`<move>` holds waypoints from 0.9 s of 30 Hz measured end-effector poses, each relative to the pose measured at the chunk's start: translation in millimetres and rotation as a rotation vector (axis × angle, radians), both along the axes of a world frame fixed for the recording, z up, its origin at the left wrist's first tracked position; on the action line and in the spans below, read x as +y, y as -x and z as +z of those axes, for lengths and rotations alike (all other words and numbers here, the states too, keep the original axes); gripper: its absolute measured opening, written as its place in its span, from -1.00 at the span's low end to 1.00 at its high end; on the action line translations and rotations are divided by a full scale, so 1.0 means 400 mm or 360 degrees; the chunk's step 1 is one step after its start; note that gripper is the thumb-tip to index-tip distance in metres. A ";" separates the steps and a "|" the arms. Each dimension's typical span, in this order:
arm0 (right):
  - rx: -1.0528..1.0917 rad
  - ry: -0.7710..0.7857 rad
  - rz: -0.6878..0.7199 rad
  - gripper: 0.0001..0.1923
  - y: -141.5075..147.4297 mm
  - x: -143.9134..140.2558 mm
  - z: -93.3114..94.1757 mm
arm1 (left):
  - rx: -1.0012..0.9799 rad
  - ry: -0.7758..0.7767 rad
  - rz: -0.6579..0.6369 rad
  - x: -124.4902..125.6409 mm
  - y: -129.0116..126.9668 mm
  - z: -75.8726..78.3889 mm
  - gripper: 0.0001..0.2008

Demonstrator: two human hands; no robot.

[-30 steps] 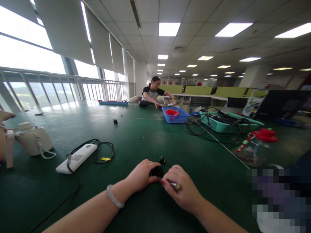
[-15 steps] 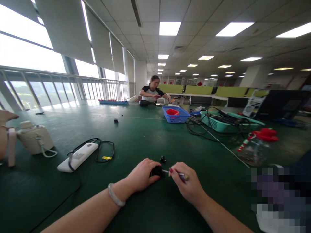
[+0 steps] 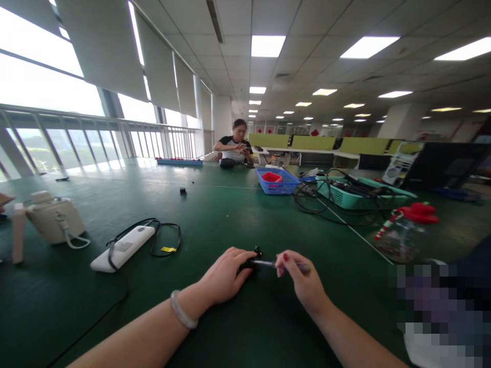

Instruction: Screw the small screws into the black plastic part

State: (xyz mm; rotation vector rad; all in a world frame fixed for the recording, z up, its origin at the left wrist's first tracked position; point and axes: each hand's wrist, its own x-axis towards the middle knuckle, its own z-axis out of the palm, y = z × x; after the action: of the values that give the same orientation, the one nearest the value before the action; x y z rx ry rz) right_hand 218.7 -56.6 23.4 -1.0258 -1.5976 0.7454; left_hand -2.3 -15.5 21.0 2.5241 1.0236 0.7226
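At lower centre of the frame, the right hand had its grip closed around a slim tool, whose shaft reached a small dark part under the left hand's curled fingers on the green tabletop. A black piece lay by those fingertips. Work seemed under way; how much remained was unclear.

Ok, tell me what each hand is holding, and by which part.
The right hand holds a screwdriver by its handle. The left hand holds a small black piece; which part it grips is hidden.
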 end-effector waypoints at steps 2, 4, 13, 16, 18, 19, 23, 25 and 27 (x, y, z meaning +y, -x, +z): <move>0.0204 -0.0036 -0.0138 -0.52 -0.020 0.009 -0.003 | -0.0012 -0.0003 0.0098 0.001 0.000 -0.001 -0.62; 0.0238 0.0015 -0.0283 -0.53 -0.038 0.024 -0.007 | 0.0012 -0.0004 0.0213 0.005 -0.001 -0.008 -0.61; 0.0015 0.0339 -0.0410 -0.56 -0.042 0.065 -0.035 | 0.0347 -0.0062 0.0431 0.011 0.013 -0.042 -0.59; -0.0060 0.0337 -0.0411 -0.53 -0.036 0.060 -0.032 | 0.0327 -0.0051 0.0438 0.007 0.012 -0.037 -0.60; -0.0092 0.0347 -0.0405 -0.50 -0.032 0.055 -0.029 | 0.0252 -0.0029 0.0435 0.004 0.006 -0.032 -0.60; -0.0102 0.0349 -0.0397 -0.49 -0.030 0.053 -0.027 | 0.0204 -0.0006 0.0416 0.003 0.003 -0.030 -0.60; -0.0130 0.0324 -0.0269 -0.49 -0.019 0.043 -0.021 | 0.0095 0.0100 0.0245 -0.003 -0.011 -0.026 -0.48; -0.0100 0.0288 -0.0195 -0.49 -0.019 0.041 -0.019 | 0.0126 0.0134 0.0162 -0.007 -0.015 -0.026 -0.38; 0.0002 0.0218 -0.0227 -0.47 -0.024 0.042 -0.018 | 0.0165 0.0162 0.0093 -0.011 -0.018 -0.025 -0.30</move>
State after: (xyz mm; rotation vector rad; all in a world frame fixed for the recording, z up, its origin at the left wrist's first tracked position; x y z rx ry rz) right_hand 228.1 -39.7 16.3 -1.2246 -1.4710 0.7656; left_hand 4.8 -20.0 11.1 2.4757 1.1428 0.5454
